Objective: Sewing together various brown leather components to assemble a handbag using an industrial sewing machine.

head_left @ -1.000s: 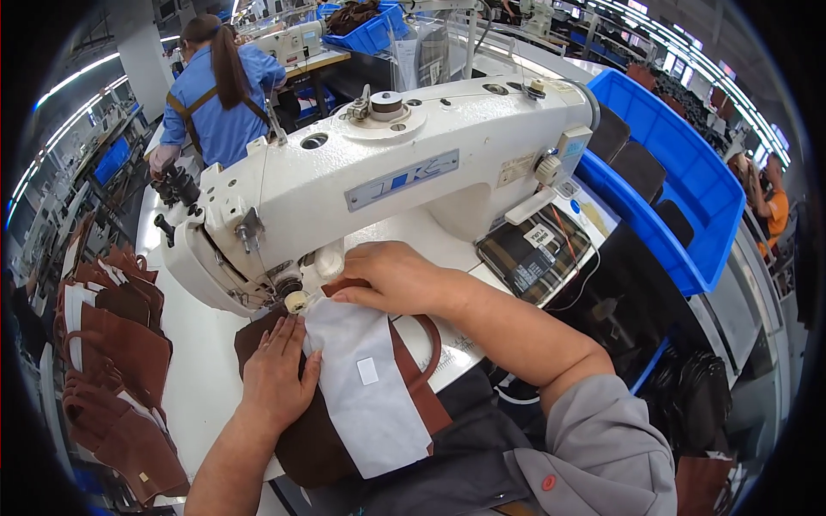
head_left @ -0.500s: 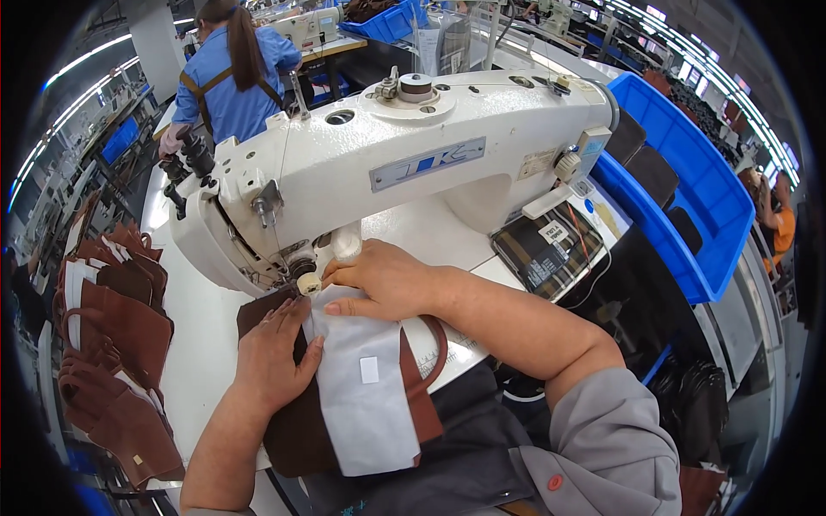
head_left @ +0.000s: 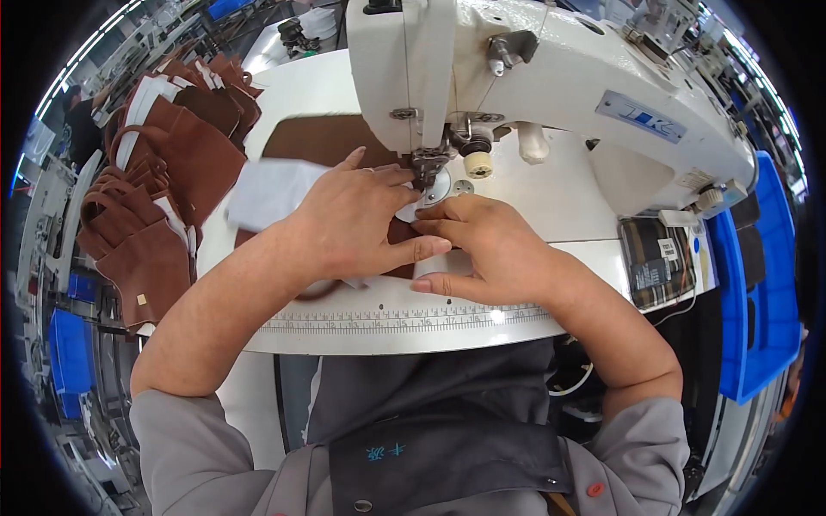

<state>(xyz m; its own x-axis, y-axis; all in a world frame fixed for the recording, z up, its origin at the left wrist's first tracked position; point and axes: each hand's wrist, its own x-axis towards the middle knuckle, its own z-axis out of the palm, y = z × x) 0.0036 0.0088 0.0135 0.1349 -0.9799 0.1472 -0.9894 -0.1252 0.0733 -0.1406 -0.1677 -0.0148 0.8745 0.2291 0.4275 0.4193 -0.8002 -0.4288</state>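
Observation:
My left hand (head_left: 366,219) lies over the workpiece with its fingers spread toward the presser foot (head_left: 430,163) of a white sewing machine (head_left: 508,86). My right hand (head_left: 486,245) is beside it, fingers apart and slightly curved, its fingertips on the work at the needle plate. The left thumb reaches close to the right fingers. The workpiece shows a dark brown panel (head_left: 314,138) behind, a white backing layer (head_left: 267,189) at the left and reddish-brown material (head_left: 400,236) under and between my hands. A cream roller (head_left: 478,166) hangs beside the foot; the needle tip is hard to make out.
Stacked reddish-brown pieces with straps (head_left: 189,146) fill the table's left side. A blue bin (head_left: 766,335) with dark pieces stands at the right, near a plaid flat object (head_left: 654,258). A printed ruler (head_left: 379,322) runs along the table's front edge (head_left: 404,344).
The camera view has tilted downward. The workpiece has turned sideways, its white layer now pointing left, and my left hand has moved up over it, closer to my right hand.

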